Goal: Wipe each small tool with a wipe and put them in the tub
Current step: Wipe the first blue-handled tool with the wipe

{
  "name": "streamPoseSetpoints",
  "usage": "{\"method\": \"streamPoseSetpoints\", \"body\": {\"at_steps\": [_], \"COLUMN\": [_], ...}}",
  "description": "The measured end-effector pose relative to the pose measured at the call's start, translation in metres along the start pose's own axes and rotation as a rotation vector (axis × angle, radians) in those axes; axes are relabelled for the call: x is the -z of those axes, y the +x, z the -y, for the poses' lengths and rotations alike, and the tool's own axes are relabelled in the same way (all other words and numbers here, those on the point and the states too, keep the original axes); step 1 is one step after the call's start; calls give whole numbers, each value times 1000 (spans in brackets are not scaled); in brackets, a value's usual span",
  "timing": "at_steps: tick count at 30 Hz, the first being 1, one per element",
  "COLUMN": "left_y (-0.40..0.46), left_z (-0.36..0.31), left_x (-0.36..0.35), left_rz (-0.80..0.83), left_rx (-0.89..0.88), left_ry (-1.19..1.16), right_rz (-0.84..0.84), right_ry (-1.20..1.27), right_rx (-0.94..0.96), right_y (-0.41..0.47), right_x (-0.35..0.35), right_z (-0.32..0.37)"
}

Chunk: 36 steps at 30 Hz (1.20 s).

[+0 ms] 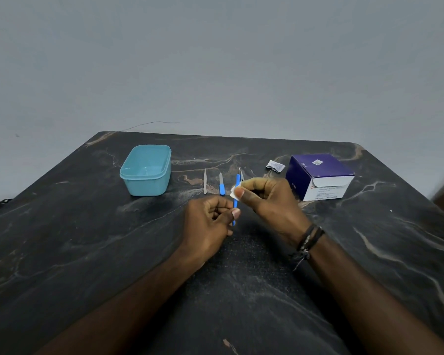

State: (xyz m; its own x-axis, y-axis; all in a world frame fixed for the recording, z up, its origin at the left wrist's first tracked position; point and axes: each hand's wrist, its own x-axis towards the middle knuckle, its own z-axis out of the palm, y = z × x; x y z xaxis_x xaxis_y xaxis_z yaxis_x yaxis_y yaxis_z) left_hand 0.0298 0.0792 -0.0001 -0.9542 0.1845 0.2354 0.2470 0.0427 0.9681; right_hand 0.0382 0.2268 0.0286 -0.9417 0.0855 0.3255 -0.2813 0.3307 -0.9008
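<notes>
Blue tool (236, 190) between both hands, wipe-wrapped.

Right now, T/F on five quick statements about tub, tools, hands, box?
1. The blue tub already holds a tool. False: nothing shows inside it.
2. The left hand grips the lower end of the blue-handled tool. True.
3. The right hand pinches a white wipe against that tool. True.
4. The purple box stands left of the tub. False: it is on the right side of the table, the tub on the left.
5. No tools lie on the table. False: a metal tool and a short blue-handled tool lie just right of the tub.
</notes>
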Motion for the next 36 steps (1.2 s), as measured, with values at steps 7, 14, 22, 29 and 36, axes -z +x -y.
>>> {"method": "streamPoseSetpoints", "body": {"at_steps": [7,14,22,29,36], "left_y": [0,1,1,3,2], "left_z": [0,1,2,2,2], "left_x": [-2,-1,-1,-1,-2], "left_rz": [23,11,8,-7,-2], "left_rx": [4,12,-2,14,3], "left_ry": [-26,-56,-42,-55,-57], "right_rz": [-101,-17,-37,-27,-39], "right_ry": [58,0,19,-16,-7], "right_rx": [21,49,35,57,52], "right_y": [4,3,3,2,2], "right_x": [2,2,1,1,-1], "right_z": [1,-2,-2,-2,-1]}}
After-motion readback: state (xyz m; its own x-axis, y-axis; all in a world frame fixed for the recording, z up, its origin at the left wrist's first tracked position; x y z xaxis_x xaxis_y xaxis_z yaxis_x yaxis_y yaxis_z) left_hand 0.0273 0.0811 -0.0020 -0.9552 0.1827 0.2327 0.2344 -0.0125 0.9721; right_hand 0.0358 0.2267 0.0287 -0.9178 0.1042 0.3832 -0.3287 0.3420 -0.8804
